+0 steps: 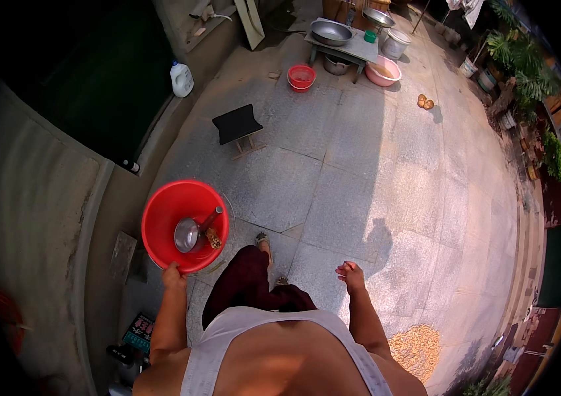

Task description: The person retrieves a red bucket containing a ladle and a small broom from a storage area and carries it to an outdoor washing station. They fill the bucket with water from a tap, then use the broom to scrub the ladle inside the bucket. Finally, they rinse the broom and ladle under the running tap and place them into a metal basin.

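Note:
My left hand (175,276) grips the near rim of a red plastic bucket (161,213), thumb over the edge. The bucket hangs at my left side, its mouth tipped towards me. Inside it lie a metal ladle (187,234) with a brown handle (211,218) and a yellowish-brown bristly clump (213,238) that I cannot name for sure. A thin wire handle (231,210) curves out past the bucket's right side. Held out at my right, my right hand (351,275) has its fingers loosely bent, and no object shows in it.
A low stool with a black seat (238,123) stands ahead. Farther off are a small red bucket (302,78), a low table (359,48) bearing a metal basin (331,32), and a pink basin (383,72). Peanut-like pieces (415,352) lie spread at right. A raised ledge (154,153) runs along the left.

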The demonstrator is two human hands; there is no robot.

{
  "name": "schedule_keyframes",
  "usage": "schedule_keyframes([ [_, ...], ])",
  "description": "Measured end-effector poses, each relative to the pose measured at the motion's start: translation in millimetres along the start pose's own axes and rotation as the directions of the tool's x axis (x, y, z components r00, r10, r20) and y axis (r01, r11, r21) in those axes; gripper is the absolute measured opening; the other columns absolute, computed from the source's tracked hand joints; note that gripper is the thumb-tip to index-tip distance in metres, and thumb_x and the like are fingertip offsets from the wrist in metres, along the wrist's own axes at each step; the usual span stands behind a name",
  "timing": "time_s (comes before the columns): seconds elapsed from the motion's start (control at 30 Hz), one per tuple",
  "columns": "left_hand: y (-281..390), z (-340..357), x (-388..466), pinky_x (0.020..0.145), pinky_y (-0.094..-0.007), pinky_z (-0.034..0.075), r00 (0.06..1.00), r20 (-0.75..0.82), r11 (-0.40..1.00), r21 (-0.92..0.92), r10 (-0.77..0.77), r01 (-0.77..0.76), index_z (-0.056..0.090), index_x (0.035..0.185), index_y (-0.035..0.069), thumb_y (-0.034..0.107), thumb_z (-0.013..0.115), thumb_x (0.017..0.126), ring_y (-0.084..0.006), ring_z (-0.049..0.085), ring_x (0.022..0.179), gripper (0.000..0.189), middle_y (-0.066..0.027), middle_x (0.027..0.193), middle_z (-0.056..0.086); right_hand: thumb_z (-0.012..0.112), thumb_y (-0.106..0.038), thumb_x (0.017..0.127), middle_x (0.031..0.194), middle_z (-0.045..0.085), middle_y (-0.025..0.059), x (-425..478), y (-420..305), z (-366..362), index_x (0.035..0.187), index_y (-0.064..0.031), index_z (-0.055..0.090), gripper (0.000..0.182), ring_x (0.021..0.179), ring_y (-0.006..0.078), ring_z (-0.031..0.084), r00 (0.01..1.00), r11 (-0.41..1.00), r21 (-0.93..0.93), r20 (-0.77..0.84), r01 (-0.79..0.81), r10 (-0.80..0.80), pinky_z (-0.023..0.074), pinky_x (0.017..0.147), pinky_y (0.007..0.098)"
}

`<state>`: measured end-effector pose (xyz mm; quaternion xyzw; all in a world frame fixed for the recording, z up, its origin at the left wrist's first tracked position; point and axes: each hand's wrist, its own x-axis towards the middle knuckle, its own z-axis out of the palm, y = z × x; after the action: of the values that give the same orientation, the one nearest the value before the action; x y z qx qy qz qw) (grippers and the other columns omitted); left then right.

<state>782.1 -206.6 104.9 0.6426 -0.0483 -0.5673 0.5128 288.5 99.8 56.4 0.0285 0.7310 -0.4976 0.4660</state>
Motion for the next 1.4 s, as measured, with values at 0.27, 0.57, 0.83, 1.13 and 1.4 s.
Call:
schedule_keyframes([
  [0.27, 19, 200, 98, 0.054, -0.0378, 0.057, 0.999, -0.028, 0.993, 0.107, 0.042, -0.039, 0.054, 0.108, 0.004, -0.007, 0.055, 0.073, -0.0263, 0.066, 0.079, 0.037, -0.0110, 0.094, 0.063, 0.056, -0.020, 0.089, 0.091, 0.067, 0.0104, 103, -55, 60, 0.110, -0.0025, 0.059, 0.027, 0.081, 0.0208, 0.066, 0.968, 0.858, -0.512, 0.193, -0.041, 0.162, 0.0527, 0.068, 0.0330],
  [0.57, 54, 495, 141, 0.054, -0.0342, 0.056, 0.984, 0.176, 0.990, 0.130, 0.032, -0.056, 0.050, 0.111, 0.010, -0.006, 0.057, 0.075, -0.0219, 0.064, 0.076, 0.041, -0.0076, 0.098, 0.061, 0.054, -0.028, 0.089, 0.088, 0.067, 0.0114, 266, -81, 35, 0.102, -0.0065, 0.061, 0.026, 0.077, 0.0258, 0.065, 0.959, 0.561, -0.792, 0.283, 0.241, -0.012, 0.0517, 0.066, 0.0383],
  [0.83, 43, 663, 195, 0.048, -0.0329, 0.048, 0.999, 0.034, 0.986, 0.159, 0.035, -0.040, 0.050, 0.107, 0.008, -0.003, 0.058, 0.075, -0.0245, 0.063, 0.075, 0.034, -0.0079, 0.097, 0.061, 0.054, -0.018, 0.091, 0.081, 0.064, 0.0083, 402, -332, 93, 0.100, -0.0041, 0.058, 0.017, 0.067, 0.0190, 0.064, 0.925, 0.891, -0.261, -0.018, -0.371, 0.380, 0.0498, 0.054, 0.0320],
  [1.13, 65, 799, 252, 0.063, -0.0388, 0.058, 0.999, -0.035, 0.996, 0.080, 0.038, -0.035, 0.056, 0.109, 0.002, -0.005, 0.056, 0.076, -0.0275, 0.065, 0.083, 0.034, -0.0113, 0.100, 0.063, 0.054, -0.019, 0.093, 0.099, 0.066, 0.0109, 558, -630, 202, 0.118, -0.0009, 0.054, 0.031, 0.087, 0.0194, 0.066, 0.997, 0.988, -0.150, 0.069, 0.045, -0.035, 0.0508, 0.071, 0.0312],
  [1.4, 94, 977, 351, 0.060, -0.0389, 0.059, 0.995, 0.096, 1.000, -0.013, 0.000, 0.001, 0.057, 0.108, 0.004, -0.009, 0.055, 0.074, -0.0271, 0.066, 0.080, 0.036, -0.0105, 0.099, 0.063, 0.056, -0.020, 0.090, 0.086, 0.066, 0.0075, 640, -597, 227, 0.102, -0.0056, 0.058, 0.019, 0.071, 0.0190, 0.066, 0.848, 0.771, -0.380, -0.078, -0.511, 0.524, 0.0530, 0.058, 0.0341],
])
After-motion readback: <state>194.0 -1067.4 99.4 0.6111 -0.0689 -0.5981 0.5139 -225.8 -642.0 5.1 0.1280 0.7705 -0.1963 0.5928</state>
